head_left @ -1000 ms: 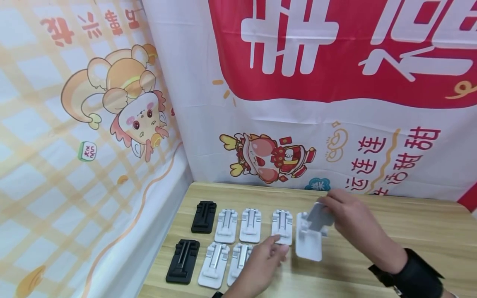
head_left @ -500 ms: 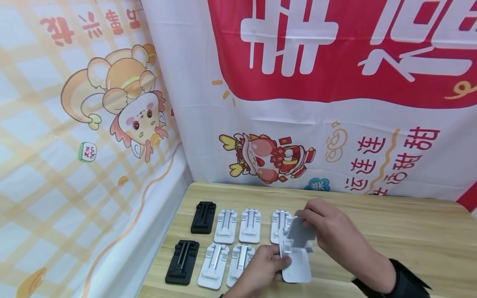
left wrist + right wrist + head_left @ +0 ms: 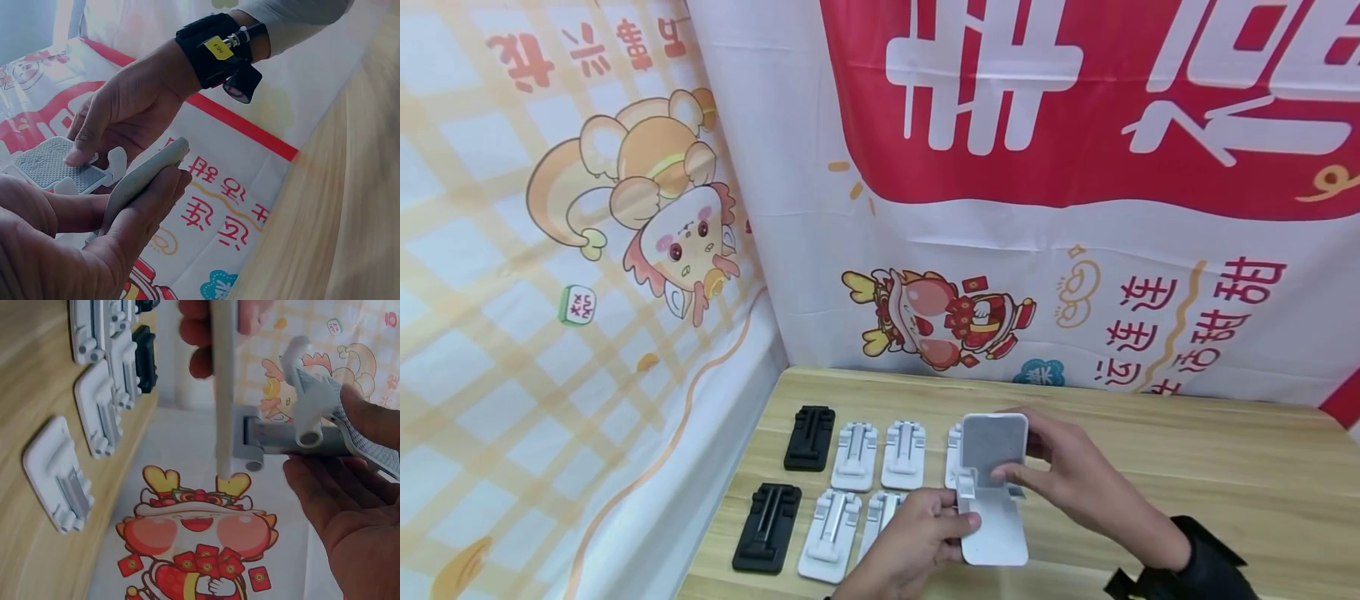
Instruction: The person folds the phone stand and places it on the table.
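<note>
Both hands hold an unfolded white phone stand (image 3: pixel 996 533) above the table, in the lower middle of the head view. My left hand (image 3: pixel 917 533) pinches the flat base by its left side, thumb on top. With the thumb on the grey pad (image 3: pixel 992 442) and fingers behind, my right hand (image 3: pixel 1067 458) grips the raised upper plate. The left wrist view shows the base (image 3: pixel 147 181) between left thumb and fingers, and the right thumb on the textured pad (image 3: pixel 53 164). In the right wrist view the hinged arm (image 3: pixel 275 437) joins base and plate.
Two folded black phone stands (image 3: pixel 767 529) lie at the left of the wooden table (image 3: pixel 1240 475). Several folded white ones (image 3: pixel 853 454) lie beside them, some partly covered by the left hand and the held stand. Printed cloth (image 3: pixel 805 250) hangs behind and at the left.
The stand has moved left and nearer. My left hand has come to grip its base. My right hand has shifted its hold on the upper plate, whose grey pad now faces the head camera.
</note>
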Tool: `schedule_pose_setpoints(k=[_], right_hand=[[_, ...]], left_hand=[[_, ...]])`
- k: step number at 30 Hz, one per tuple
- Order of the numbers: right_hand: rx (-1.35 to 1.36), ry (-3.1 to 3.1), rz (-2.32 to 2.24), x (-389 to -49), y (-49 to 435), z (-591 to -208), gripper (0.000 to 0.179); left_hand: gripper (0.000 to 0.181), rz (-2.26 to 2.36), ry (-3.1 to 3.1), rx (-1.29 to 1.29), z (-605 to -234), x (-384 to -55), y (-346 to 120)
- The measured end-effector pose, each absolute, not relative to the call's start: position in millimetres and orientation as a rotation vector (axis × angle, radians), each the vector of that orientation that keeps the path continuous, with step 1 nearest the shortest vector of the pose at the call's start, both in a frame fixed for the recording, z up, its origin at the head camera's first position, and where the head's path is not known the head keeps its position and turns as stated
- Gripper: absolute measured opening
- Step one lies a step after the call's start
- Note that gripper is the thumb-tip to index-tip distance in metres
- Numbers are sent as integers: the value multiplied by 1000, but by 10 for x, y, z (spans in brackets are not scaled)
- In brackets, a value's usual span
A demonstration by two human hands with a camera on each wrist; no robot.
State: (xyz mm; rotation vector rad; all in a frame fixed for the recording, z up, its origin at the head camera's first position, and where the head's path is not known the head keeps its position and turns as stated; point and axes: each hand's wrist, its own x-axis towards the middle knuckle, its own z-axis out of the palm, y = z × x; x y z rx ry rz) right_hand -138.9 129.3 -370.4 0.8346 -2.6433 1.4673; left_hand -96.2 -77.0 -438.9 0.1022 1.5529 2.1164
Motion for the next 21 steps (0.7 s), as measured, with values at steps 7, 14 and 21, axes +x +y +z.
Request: schedule_pose_setpoints(k=[7,14,21], right_hand=[[827,-2578,1476,-1373,1237,-3748,42],[808,-2480,1329,-1365,1194,-3789,37],[799,-2444,1234,-1369,1173,-3818,41]], left_hand=[[34,2091,1593,77,-4347,-952,-766],[31,2069,1635,61,-4347,-925,-751],[31,2040,1652,47,-4330,-922,-734]])
